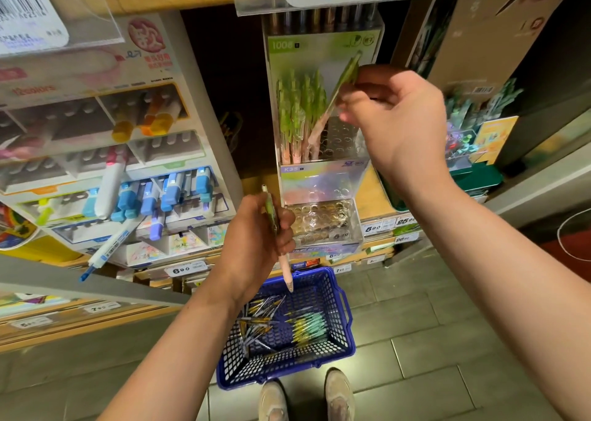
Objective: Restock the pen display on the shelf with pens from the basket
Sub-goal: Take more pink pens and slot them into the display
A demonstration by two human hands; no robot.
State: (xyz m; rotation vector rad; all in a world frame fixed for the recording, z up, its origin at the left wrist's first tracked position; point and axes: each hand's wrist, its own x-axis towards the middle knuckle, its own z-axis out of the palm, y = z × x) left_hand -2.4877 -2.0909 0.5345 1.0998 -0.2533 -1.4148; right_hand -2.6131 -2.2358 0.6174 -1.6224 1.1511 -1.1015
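Forearms [179,340] reach out, left hand [256,228] gripping a spare pen [270,208] over the blue basket [348,334], right hand [393,117] pinching a tilted green pen [344,80] at the shelf's acrylic pen display [319,177], where that slant may miss its hole or topple the standing pens [297,113].

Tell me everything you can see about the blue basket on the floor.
The basket is blue plastic, with open mesh walls and a solid rim; a handle seems to hang down on its right side. It sits upright on the tiled floor, just ahead of the person's shoes. Inside lie loose pens: a green and yellow bunch to the right, mixed ones scattered to the left. Only the floor and those pens touch it.
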